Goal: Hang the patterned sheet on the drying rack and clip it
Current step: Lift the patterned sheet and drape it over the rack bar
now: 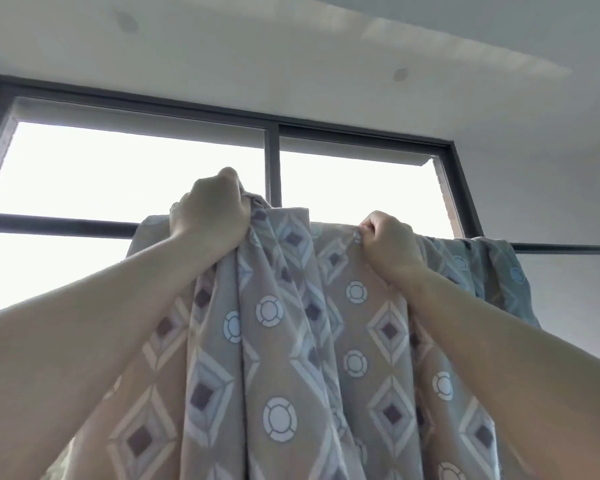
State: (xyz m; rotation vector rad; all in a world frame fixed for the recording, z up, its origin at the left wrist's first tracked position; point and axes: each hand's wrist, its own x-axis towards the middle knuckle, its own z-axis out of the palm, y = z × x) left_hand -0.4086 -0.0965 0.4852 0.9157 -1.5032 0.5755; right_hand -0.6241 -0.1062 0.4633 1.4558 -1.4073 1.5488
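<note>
On my screen the patterned sheet (281, 341) reads as thin woven cloth, matt all over, with no sheen even with strong light behind it. Its diamonds and rings look printed flat into the weave, not raised. The cloth falls in soft folds and crumples tightly in the grip of the left hand (208, 209) and the right hand (388, 240), both bare skin. The rack bar (565, 248) looks like smooth dark metal with a dull finish. The window frame (272, 168) is dark and matt; I cannot tell whether it is metal. The ceiling (291, 46) is smooth, matt white paint.
</note>
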